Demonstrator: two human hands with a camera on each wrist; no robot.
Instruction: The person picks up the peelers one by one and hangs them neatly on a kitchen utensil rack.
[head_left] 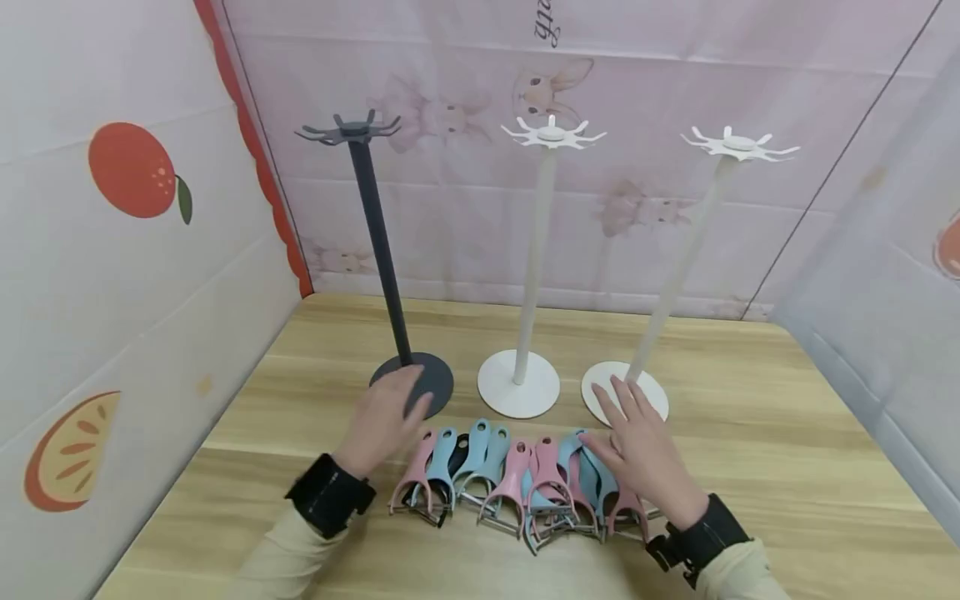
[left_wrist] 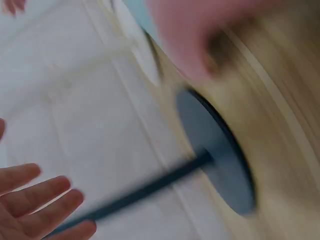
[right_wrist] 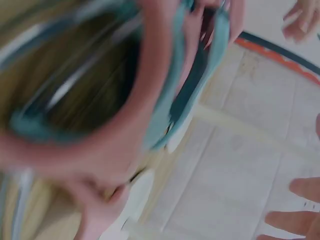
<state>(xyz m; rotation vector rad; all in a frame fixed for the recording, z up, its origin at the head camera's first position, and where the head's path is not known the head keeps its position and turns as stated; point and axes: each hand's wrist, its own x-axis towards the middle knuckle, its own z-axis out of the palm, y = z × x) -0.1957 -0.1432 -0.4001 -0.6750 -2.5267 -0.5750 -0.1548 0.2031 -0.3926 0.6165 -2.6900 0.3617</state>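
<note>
Y-shaped peelers with pink (head_left: 516, 468), light blue (head_left: 477, 443) and black (head_left: 459, 455) handles lie in an overlapping row on the table, blades toward the person. Above the row's left end hovers the left hand (head_left: 381, 422), fingers extended, in front of the dark grey stand's base (head_left: 438, 375). The right hand (head_left: 643, 450) has its fingers spread over the row's right end and partly covers the peelers there. Neither hand holds anything. In the right wrist view, a pink peeler (right_wrist: 107, 155) looms close and blurred, with the right hand's fingers (right_wrist: 292, 221) straight at the edge.
Three upright stands with hooked tops stand behind the peelers: a dark grey one (head_left: 381, 242), a white one in the middle (head_left: 537, 242) and another white one (head_left: 686, 258) at right. Printed cloth walls (head_left: 450, 208) enclose the wooden table (head_left: 300, 392) at the back and sides.
</note>
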